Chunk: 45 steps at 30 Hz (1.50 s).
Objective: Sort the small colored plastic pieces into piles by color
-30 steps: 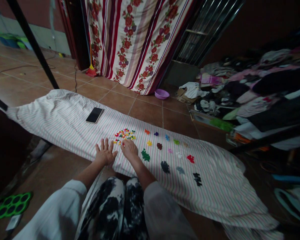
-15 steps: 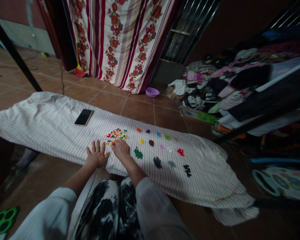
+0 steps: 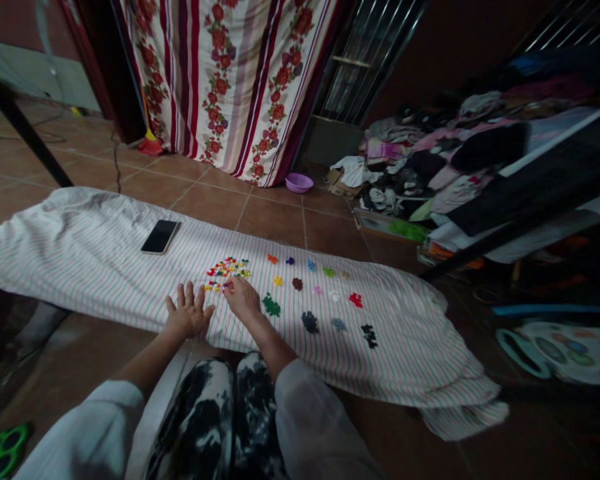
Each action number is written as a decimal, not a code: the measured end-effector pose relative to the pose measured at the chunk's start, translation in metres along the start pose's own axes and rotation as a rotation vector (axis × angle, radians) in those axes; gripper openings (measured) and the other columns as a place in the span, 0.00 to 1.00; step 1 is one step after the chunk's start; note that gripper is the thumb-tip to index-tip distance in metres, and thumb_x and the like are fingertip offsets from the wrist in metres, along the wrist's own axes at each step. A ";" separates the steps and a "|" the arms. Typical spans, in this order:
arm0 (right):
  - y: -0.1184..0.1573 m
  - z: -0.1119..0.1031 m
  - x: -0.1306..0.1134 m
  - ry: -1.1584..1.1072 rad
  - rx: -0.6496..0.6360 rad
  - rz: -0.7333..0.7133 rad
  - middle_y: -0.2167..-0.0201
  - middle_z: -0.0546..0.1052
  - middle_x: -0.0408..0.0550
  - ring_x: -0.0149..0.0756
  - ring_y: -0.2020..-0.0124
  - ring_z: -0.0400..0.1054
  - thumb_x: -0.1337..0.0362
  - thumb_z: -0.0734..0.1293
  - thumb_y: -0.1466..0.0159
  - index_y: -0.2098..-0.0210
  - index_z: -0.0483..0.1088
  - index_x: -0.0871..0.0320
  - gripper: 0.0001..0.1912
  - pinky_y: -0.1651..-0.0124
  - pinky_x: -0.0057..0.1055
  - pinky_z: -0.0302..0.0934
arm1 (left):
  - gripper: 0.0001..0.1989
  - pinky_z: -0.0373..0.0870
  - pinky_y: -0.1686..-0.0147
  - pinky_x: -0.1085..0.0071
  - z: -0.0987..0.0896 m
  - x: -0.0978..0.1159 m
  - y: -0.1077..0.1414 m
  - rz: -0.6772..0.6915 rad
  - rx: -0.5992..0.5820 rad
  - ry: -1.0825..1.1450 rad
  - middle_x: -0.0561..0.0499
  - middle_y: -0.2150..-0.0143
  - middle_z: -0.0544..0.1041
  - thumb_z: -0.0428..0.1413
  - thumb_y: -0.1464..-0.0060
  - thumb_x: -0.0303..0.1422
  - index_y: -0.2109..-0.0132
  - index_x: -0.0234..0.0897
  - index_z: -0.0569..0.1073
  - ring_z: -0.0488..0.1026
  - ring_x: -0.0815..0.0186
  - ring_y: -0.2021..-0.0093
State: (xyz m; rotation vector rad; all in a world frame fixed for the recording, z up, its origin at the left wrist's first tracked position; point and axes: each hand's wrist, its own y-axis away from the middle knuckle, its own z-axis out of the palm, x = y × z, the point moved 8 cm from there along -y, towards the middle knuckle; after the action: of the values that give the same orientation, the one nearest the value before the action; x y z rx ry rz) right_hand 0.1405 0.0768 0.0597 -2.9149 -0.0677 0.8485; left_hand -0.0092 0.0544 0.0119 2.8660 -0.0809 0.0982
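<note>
My left hand [image 3: 187, 312] lies with fingers spread on the striped cloth [image 3: 105, 267], holding nothing. Close by, my right hand [image 3: 241, 297] has its fingers drawn together at the lower right edge of a mixed heap of small coloured pieces [image 3: 225, 268]; what they pinch, if anything, is too small to name. Right of it lie sorted clusters: dark green [image 3: 271, 305], brown [image 3: 297, 284], yellow [image 3: 278, 281], orange [image 3: 273, 259], red [image 3: 355, 299], dark grey [image 3: 310, 322] and black [image 3: 369, 336], among several others.
A phone [image 3: 161, 237] lies on the cloth at the left. Beyond the cloth are a purple bowl [image 3: 299, 183] on the tiled floor, a floral curtain [image 3: 240, 87] and a heap of clothes [image 3: 420, 153]. Dark bars slope at both sides.
The whole view has shifted, so the cloth and pieces appear slightly further left. My right hand has drawn its fingers slightly back from the mixed heap. My left hand stays spread.
</note>
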 end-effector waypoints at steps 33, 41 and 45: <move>-0.060 -0.109 0.209 0.247 0.124 0.490 0.59 0.78 0.49 0.33 0.57 0.71 0.71 0.60 0.39 0.57 0.74 0.55 0.15 0.57 0.24 0.59 | 0.34 0.40 0.39 0.39 -0.002 0.002 0.002 0.001 0.008 -0.032 0.36 0.30 0.37 0.35 0.40 0.49 0.32 0.36 0.43 0.31 0.44 0.31; -0.050 -0.115 0.178 0.246 0.180 0.379 0.59 0.76 0.53 0.37 0.58 0.70 0.70 0.57 0.38 0.55 0.74 0.58 0.17 0.57 0.29 0.59 | 0.35 0.39 0.39 0.39 -0.004 0.002 0.003 0.010 0.008 -0.012 0.36 0.30 0.37 0.34 0.41 0.50 0.32 0.35 0.43 0.31 0.44 0.31; -0.041 -0.096 0.136 0.164 0.164 0.204 0.60 0.76 0.49 0.34 0.60 0.69 0.68 0.58 0.38 0.57 0.74 0.57 0.15 0.57 0.28 0.59 | 0.35 0.38 0.39 0.38 0.000 0.000 0.001 0.010 0.002 0.010 0.37 0.30 0.36 0.34 0.41 0.50 0.32 0.36 0.43 0.31 0.44 0.31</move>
State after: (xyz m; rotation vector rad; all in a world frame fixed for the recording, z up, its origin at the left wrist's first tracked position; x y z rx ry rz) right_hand 0.3063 0.1193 0.0728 -2.8554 0.3024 0.6028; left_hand -0.0090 0.0536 0.0124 2.8667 -0.0936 0.1148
